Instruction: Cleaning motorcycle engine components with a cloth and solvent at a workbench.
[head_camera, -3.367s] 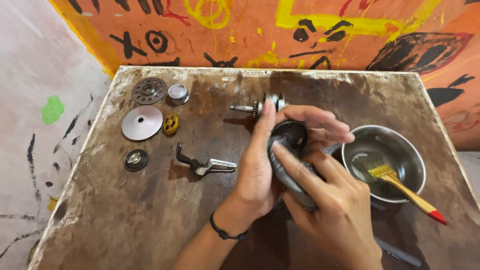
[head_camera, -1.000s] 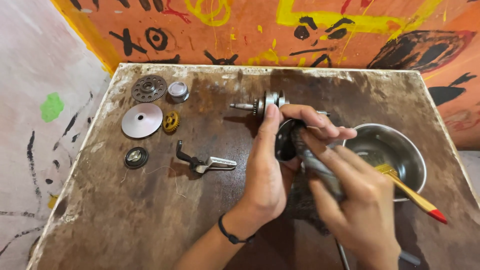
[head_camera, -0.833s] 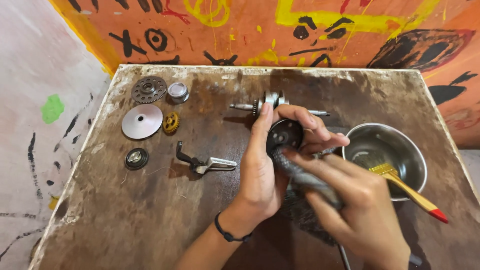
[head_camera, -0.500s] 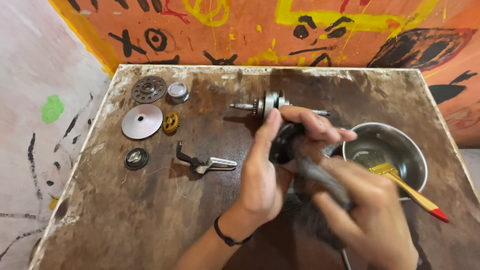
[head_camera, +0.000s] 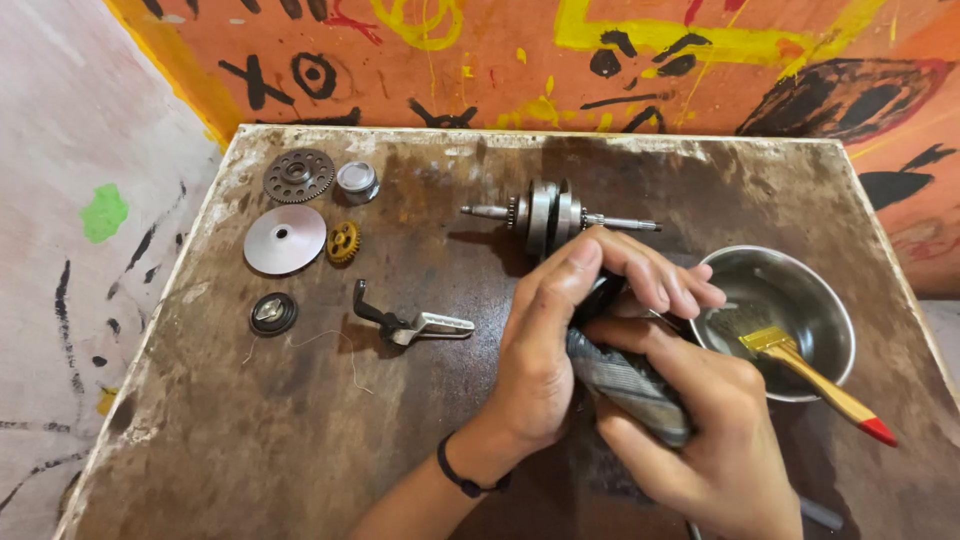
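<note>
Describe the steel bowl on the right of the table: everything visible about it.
The steel bowl is round, shiny metal, standing upright on the worn brown table near its right edge. A thin film of liquid seems to lie in its bottom. A paintbrush with yellow bristles and a wooden, red-tipped handle rests in it, handle leaning over the rim toward the right. The right hand lies close beside its left rim; whether they touch is unclear.

Shiny steel bowl (head_camera: 800, 290), worn rough wooden table (head_camera: 250, 440), grey woven cloth (head_camera: 630, 385).
</note>
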